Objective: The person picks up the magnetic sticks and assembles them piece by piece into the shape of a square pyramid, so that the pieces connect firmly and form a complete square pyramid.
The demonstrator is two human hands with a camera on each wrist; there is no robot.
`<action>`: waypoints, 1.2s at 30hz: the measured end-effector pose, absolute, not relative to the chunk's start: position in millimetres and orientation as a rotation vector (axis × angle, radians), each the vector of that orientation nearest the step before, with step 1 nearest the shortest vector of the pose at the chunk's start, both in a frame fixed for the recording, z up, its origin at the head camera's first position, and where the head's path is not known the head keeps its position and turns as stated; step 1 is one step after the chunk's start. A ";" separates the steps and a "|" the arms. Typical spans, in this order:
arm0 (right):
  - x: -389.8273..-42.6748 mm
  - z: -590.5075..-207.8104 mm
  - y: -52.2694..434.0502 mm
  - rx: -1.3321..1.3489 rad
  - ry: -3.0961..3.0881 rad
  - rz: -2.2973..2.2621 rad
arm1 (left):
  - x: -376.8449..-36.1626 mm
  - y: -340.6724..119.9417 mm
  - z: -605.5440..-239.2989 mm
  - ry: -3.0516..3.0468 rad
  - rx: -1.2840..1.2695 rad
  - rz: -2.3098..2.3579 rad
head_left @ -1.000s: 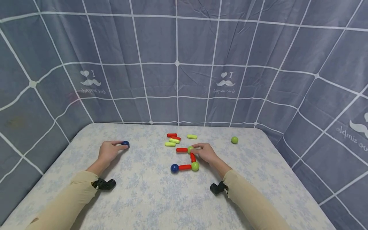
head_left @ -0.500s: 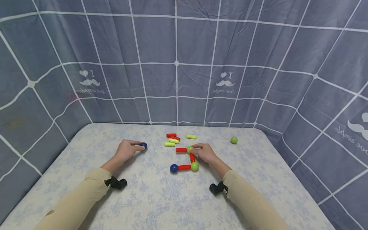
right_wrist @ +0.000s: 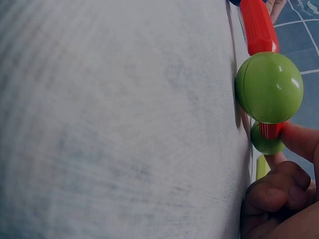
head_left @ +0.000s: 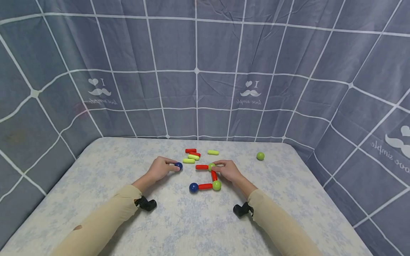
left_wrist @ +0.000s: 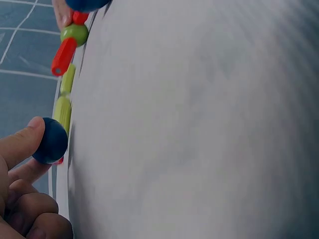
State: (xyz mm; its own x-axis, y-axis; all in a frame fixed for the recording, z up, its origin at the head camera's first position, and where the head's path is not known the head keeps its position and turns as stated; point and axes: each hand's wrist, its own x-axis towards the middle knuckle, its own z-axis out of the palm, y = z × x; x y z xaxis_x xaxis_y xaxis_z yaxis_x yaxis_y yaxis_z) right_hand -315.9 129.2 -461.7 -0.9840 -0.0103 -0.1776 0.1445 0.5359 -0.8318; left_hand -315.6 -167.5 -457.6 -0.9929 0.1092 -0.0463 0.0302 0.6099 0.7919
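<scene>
table surface: blurred in both wrist views
second blue ball: cut by the top edge (left wrist view)
red stick: mostly hidden behind held blue ball

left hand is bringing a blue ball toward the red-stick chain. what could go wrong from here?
1. The blue ball is pinched only at the fingertips of the left hand; it may slip and roll across the table.
2. The loose sticks lie close by; the ball might knock them.
3. The right hand steadies only the upper green ball, so a nudge may twist the chain.
</scene>
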 end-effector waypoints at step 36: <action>-339.1 -458.4 141.3 0.208 2.414 -1.620 | -315.6 -120.9 -462.6 2.653 0.201 1.434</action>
